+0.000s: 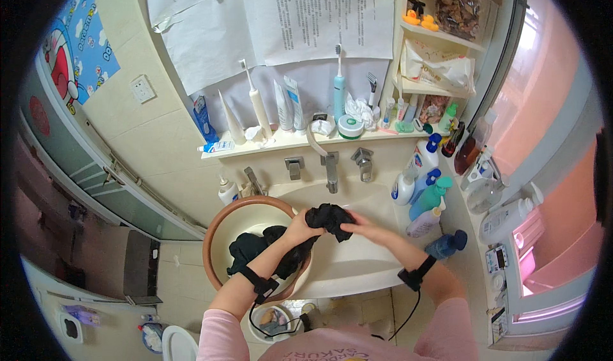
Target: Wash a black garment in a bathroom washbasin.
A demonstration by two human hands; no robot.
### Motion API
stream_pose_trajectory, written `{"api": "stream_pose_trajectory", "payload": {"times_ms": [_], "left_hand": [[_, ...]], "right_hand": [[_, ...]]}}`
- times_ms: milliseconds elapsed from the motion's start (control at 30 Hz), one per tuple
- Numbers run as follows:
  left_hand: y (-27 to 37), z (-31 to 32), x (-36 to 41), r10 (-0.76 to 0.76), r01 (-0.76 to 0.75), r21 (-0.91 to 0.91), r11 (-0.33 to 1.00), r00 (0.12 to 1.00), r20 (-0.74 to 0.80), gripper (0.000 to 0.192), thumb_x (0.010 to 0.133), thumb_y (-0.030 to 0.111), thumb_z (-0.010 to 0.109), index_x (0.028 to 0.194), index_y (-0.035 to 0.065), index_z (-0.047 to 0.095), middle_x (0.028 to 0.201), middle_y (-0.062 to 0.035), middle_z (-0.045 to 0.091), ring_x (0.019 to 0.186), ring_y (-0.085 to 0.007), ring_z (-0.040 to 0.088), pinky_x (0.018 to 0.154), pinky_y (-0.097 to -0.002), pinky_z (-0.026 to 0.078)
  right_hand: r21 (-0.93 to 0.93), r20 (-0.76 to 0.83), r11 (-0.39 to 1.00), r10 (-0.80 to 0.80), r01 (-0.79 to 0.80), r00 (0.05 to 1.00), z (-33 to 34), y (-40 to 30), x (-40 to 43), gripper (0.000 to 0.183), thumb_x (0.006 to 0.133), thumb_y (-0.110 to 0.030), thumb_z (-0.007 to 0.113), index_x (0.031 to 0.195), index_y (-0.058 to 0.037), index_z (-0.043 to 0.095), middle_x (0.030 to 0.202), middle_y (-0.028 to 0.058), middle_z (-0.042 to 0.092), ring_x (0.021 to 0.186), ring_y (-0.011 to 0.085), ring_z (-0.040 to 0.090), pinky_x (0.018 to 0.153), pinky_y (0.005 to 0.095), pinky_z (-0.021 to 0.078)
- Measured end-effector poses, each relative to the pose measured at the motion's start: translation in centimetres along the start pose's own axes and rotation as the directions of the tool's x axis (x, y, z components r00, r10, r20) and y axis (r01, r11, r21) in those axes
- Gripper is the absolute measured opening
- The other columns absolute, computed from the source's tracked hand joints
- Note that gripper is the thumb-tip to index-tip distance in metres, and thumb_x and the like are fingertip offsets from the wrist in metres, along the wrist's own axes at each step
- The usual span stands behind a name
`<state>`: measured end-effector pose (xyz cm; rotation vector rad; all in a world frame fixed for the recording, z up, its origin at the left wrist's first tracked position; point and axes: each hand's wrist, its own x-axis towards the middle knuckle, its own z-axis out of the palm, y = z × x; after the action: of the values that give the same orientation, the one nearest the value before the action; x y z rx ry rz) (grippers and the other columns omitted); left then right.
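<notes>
A bunched black cloth (329, 218) is held above the left part of the white washbasin (357, 260). My left hand (300, 229) grips it from the left, and my right hand (360, 228) has fingers and thumb on its right side. More black fabric (249, 251) lies in a round basin with a brown rim (221, 213), which rests over the washbasin's left side under my left forearm. Part of the fabric reaches up towards my left hand; whether it joins the held bunch is unclear. The metal faucet (331, 174) stands behind my hands.
Pump bottles (433, 193) crowd the washbasin's right edge. A narrow shelf (287, 145) behind holds toothbrushes, tubes and a round jar (350, 127). On the floor below is a white bucket (254, 330) with cloths in it. Black straps with cables circle both forearms.
</notes>
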<state>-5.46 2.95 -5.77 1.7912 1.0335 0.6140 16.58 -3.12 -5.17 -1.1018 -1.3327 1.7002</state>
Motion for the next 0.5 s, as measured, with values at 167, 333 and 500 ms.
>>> {"api": "stream_pose_trajectory", "payload": {"times_ms": [167,333,500], "left_hand": [[2.9,0.6,0.4,-0.022,0.032,-0.122,0.992,0.996,0.085,0.076,0.058,0.028,0.081,0.111,-0.0077,0.04,0.101,-0.0149,0.053,0.091,-0.0191,0.054,0.078,-0.0293,0.046],[1.4,1.5,0.6,0.185,-0.182,-0.084,0.98,0.982,0.025,0.105,0.05,0.035,0.083,0.125,-0.0052,0.023,0.111,-0.021,0.048,0.105,-0.0255,0.049,0.089,-0.032,0.04],[1.6,1.5,0.2,0.109,-0.103,0.119,0.988,0.993,-0.046,0.094,0.05,0.033,0.08,0.12,-0.0045,0.032,0.103,-0.0242,0.054,0.099,-0.0307,0.055,0.085,-0.0339,0.043]], "right_hand": [[0.395,-0.169,0.918,0.043,0.028,0.985,3.0,-0.1,0.2,0.056,0.084,-0.04,0.052,0.124,-0.0054,0.036,0.116,0.0071,0.049,0.107,0.0179,0.047,0.088,0.0338,0.0401],[0.583,-0.274,0.801,0.038,0.134,0.961,5.7,-1.0,1.7,0.065,0.084,-0.057,0.037,0.128,-0.0099,0.031,0.118,0.0045,0.047,0.108,0.0195,0.046,0.082,0.0368,0.0412],[0.519,0.005,0.855,0.027,-0.026,1.0,4.3,-2.7,0.8,0.074,0.082,-0.064,0.029,0.133,-0.01,0.023,0.132,0.007,0.033,0.122,0.0211,0.032,0.098,0.0382,0.0284]]}}
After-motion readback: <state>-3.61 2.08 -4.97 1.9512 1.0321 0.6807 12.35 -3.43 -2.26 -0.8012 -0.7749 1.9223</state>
